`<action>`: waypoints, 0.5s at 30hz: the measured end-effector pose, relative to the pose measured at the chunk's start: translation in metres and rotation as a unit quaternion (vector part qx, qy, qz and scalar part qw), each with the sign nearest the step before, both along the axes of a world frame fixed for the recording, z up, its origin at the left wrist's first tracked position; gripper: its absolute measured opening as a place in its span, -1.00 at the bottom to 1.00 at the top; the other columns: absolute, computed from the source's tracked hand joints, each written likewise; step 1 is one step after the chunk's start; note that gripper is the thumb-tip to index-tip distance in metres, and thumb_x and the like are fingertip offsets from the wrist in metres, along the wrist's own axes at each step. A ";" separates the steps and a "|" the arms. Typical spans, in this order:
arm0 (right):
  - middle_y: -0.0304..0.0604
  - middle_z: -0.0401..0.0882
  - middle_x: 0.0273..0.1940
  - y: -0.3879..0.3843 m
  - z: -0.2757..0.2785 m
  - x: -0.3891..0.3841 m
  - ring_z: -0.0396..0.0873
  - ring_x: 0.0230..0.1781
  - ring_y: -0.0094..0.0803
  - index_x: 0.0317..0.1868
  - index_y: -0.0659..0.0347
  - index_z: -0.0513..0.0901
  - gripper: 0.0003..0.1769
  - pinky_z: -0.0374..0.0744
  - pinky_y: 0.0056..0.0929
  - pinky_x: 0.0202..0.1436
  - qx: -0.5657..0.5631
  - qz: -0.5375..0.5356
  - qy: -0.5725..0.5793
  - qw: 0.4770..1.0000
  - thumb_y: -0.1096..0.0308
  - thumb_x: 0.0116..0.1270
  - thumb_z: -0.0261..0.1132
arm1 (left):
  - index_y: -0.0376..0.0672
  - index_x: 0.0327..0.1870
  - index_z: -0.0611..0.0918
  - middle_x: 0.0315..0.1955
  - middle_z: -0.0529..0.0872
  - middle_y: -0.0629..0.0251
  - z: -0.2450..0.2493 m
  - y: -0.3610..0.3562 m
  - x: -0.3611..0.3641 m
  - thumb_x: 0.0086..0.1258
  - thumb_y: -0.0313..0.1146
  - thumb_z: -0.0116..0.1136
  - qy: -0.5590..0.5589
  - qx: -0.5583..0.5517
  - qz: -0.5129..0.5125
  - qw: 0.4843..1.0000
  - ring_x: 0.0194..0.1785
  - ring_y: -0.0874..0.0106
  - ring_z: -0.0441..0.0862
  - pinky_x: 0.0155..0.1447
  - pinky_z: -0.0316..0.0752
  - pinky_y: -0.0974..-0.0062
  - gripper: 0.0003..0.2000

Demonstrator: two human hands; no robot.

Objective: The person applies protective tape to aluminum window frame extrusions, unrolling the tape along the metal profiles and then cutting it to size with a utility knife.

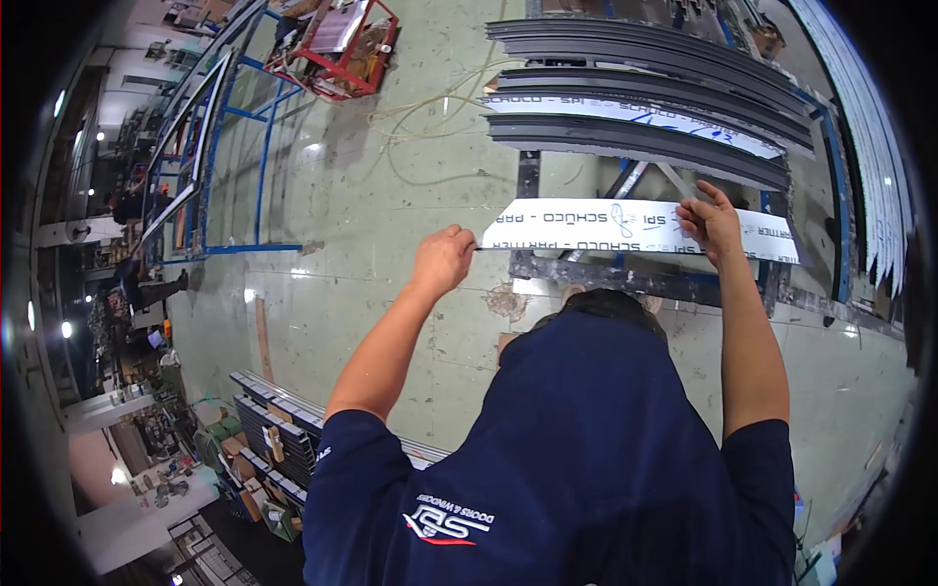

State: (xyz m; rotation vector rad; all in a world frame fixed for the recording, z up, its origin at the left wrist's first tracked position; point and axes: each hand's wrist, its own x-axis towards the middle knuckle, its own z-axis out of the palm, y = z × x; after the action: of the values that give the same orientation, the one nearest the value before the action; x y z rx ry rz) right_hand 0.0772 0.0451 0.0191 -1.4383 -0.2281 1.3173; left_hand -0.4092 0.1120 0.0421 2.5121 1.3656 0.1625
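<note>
One film-covered profile (572, 227), white and angled at its left end, lies level over the metal stand (645, 282). Its print, upside down in this view, reads "SCHÜCO – PARTNER" and "SPI"; one looped mark in blue handwriting crosses it. The left fingers (463, 235) are closed in a pinch on its left tip; the right fingers (689, 211) are bent onto its upper edge towards the right end, one finger raised. Beyond lie several dark profiles (635, 142), too closely stacked to count, and one white printed strip (625, 109) lettered "SCHÜCO – SPI". One shirt (606, 439) bears "DOORS & WINDOWS"; one red cart (337, 70) stands upper left.
</note>
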 end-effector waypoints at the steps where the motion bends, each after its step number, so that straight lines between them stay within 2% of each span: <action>1: 0.08 0.71 -0.17 0.001 -0.001 0.000 0.77 -0.28 -0.28 0.39 0.22 0.34 -0.40 0.77 -0.47 -0.39 0.001 0.001 -0.001 1.000 0.57 0.38 0.30 | -0.13 -0.32 0.63 -0.37 0.61 0.21 0.001 0.002 0.003 0.32 -0.39 0.25 0.032 0.040 -0.041 0.998 -0.27 0.12 0.64 -0.15 0.54 0.16 -0.94; 2: 0.08 0.71 -0.17 -0.001 0.001 0.003 0.77 -0.28 -0.28 0.39 0.22 0.34 -0.40 0.77 -0.47 -0.39 -0.001 0.001 -0.007 1.000 0.57 0.38 0.30 | -0.13 -0.32 0.63 -0.37 0.61 0.21 0.001 0.003 0.007 0.32 -0.39 0.25 0.026 0.037 -0.041 0.998 -0.27 0.12 0.64 -0.15 0.54 0.16 -0.94; 4: 0.09 0.71 -0.17 0.001 0.003 -0.001 0.77 -0.28 -0.27 0.39 0.21 0.34 -0.41 0.78 -0.46 -0.39 -0.012 -0.001 -0.001 1.000 0.57 0.38 0.29 | -0.15 -0.34 0.59 -0.42 0.57 0.21 0.002 0.004 0.007 0.29 -0.42 0.24 0.032 0.100 -0.111 0.988 -0.32 0.13 0.62 -0.21 0.53 0.15 -0.93; 8: 0.10 0.71 -0.17 0.001 0.005 -0.003 0.77 -0.28 -0.27 0.38 0.20 0.35 -0.42 0.78 -0.46 -0.40 -0.020 -0.008 -0.006 1.000 0.58 0.39 0.28 | -0.13 -0.31 0.57 -0.39 0.61 0.20 -0.004 -0.002 0.018 0.28 -0.38 0.24 -0.005 0.094 -0.080 0.992 -0.29 0.12 0.64 -0.19 0.50 0.12 -0.91; 10: 0.10 0.72 -0.17 0.001 0.003 -0.001 0.77 -0.28 -0.27 0.38 0.21 0.34 -0.42 0.78 -0.46 -0.40 -0.018 -0.007 -0.006 1.000 0.57 0.39 0.28 | -0.15 -0.29 0.56 -0.32 0.66 0.17 -0.009 -0.012 0.027 0.32 -0.26 0.27 -0.121 0.057 0.089 0.987 -0.26 0.08 0.66 -0.17 0.51 0.10 -0.82; 11: 0.10 0.72 -0.17 0.002 0.003 -0.001 0.77 -0.28 -0.27 0.38 0.21 0.34 -0.42 0.78 -0.46 -0.40 -0.016 -0.003 -0.006 1.000 0.57 0.40 0.28 | -0.15 -0.29 0.56 -0.32 0.66 0.17 -0.009 -0.018 0.031 0.32 -0.26 0.27 -0.120 0.057 0.087 0.987 -0.26 0.08 0.66 -0.17 0.51 0.10 -0.82; 13: 0.10 0.72 -0.17 0.002 0.003 -0.002 0.77 -0.28 -0.27 0.39 0.20 0.34 -0.42 0.78 -0.47 -0.40 -0.017 -0.008 -0.004 1.000 0.57 0.40 0.28 | -0.16 -0.32 0.56 -0.27 0.70 0.12 -0.006 -0.027 0.037 0.33 -0.12 0.30 -0.079 -0.012 0.255 0.964 -0.23 0.04 0.67 -0.15 0.53 0.09 -0.71; 15: 0.10 0.72 -0.17 0.002 0.004 -0.002 0.77 -0.28 -0.27 0.39 0.20 0.34 -0.42 0.78 -0.47 -0.40 -0.020 -0.013 -0.002 1.000 0.57 0.40 0.28 | -0.17 -0.33 0.56 -0.26 0.70 0.10 -0.013 -0.029 0.042 0.33 -0.07 0.31 -0.058 -0.019 0.269 0.961 -0.21 0.04 0.68 -0.14 0.54 0.09 -0.68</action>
State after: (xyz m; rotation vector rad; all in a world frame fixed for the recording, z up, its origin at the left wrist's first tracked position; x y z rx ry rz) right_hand 0.0749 0.0472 0.0235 -1.4721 -0.1857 1.3036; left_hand -0.3669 0.0835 0.0289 2.0043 1.9422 0.3797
